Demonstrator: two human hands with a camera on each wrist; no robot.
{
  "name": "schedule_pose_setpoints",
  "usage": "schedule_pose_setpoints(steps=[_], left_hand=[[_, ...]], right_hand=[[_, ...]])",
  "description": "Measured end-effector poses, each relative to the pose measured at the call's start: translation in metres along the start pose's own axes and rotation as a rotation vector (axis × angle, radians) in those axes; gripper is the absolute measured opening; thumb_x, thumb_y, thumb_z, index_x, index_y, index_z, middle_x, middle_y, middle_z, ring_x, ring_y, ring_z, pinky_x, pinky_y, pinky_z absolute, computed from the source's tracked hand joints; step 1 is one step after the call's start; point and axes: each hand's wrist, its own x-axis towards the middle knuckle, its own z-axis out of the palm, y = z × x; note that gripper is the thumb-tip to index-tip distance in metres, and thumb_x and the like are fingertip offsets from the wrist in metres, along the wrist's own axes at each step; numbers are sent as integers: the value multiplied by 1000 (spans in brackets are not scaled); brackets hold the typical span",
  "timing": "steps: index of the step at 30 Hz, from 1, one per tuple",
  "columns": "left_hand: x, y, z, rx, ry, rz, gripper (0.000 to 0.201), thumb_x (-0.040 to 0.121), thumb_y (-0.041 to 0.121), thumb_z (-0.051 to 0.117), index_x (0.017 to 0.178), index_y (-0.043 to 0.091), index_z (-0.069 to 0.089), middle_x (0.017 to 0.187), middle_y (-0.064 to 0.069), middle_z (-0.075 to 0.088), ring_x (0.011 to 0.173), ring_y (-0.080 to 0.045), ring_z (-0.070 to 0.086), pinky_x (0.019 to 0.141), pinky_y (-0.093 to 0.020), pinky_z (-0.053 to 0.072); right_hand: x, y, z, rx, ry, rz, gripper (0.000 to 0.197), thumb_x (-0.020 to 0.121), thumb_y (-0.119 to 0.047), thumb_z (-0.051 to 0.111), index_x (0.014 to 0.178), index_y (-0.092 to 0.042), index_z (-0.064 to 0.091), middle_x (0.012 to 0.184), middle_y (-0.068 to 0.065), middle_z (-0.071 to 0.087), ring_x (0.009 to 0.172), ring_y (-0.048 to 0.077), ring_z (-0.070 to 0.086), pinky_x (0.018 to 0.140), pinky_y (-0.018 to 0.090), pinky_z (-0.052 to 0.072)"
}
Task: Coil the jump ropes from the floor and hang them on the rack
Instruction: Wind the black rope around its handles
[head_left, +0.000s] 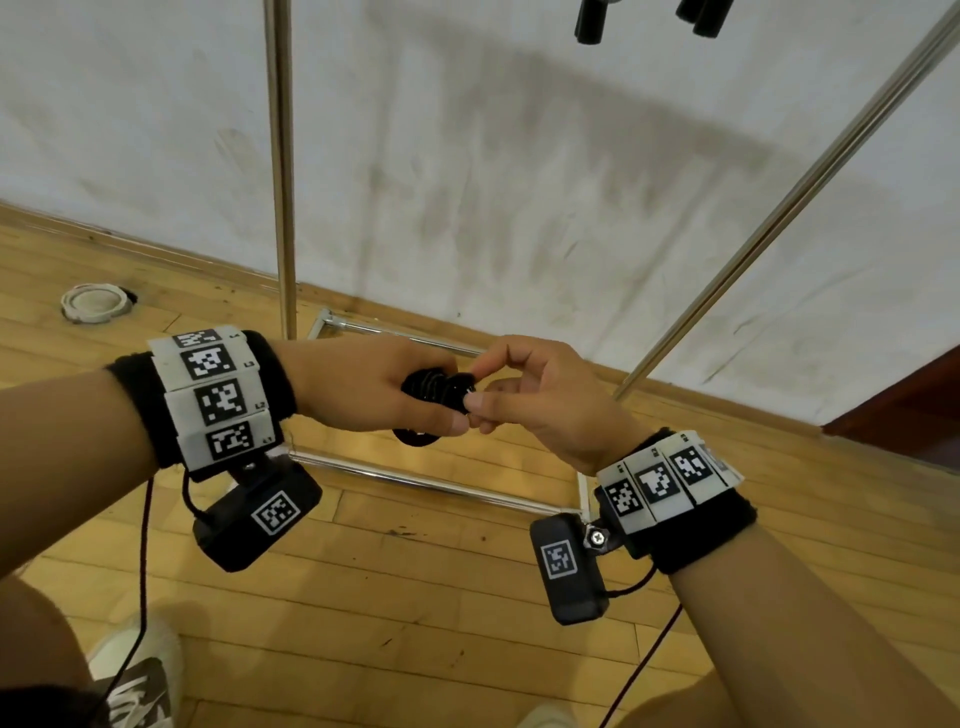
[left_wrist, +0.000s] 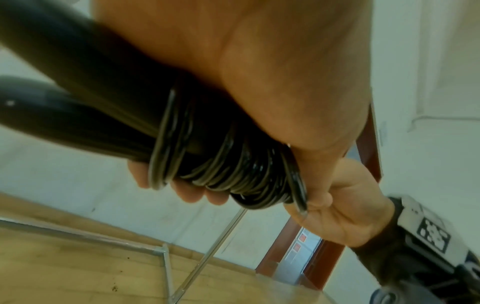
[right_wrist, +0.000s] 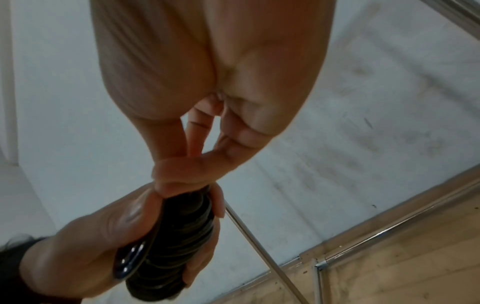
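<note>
Rope coiled, in your hands, above floor by rack.
L hand (head_left: 374, 384) wraps the black jump rope (head_left: 439, 392) w/ handles; R hand (head_left: 540, 400) pinches its end coil. Rack (head_left: 283, 171) just beyond.

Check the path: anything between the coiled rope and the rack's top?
Nothing visible blocks it. Both hands, left hand and right hand, hold the coiled jump rope in open air between the rack poles; the rack's top is out of view.
</note>
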Motion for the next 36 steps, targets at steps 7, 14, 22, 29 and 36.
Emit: schedule_pose_setpoints(steps=[7,14,22,29,36], left_hand=[[-2,6,0,-176,-63,7,16,88,52,64,82,39,56,69,11,60,58,-5,56,55,-17,45],[-1,13,2,-97,16,15,50,80,68,59,103,23,58,83,-2,65,67,-20,62,59,-31,52],[-3,13,3,60,74,9,61,71,81,58,106,31,55,85,5,62,67,-8,60,59,-24,51],[-1,10,2,138,185,2,43,78,74,55,92,33,55,71,7,62,58,-3,59,51,-17,44],[0,7,8,258,238,23,44,79,77,50,86,33,52,66,9,60,59,-1,58,49,-16,39]], right_hand=[[0,1,-3,-158,52,-156,21,75,-1,79,87,-12,67,87,2,67,78,19,61,67,30,50],[1,1,-1,-64,147,-219,13,78,3,75,82,-5,66,85,19,66,79,28,65,73,40,57],[2,2,0,-163,266,-229,13,78,2,77,79,-7,68,80,14,70,78,30,68,77,50,59],[5,6,2,-169,308,-173,12,78,-8,80,87,-7,71,83,6,75,78,19,73,77,34,60],[6,10,-1,-138,291,-155,14,78,-4,79,80,-14,70,82,4,74,77,21,72,77,36,59]])
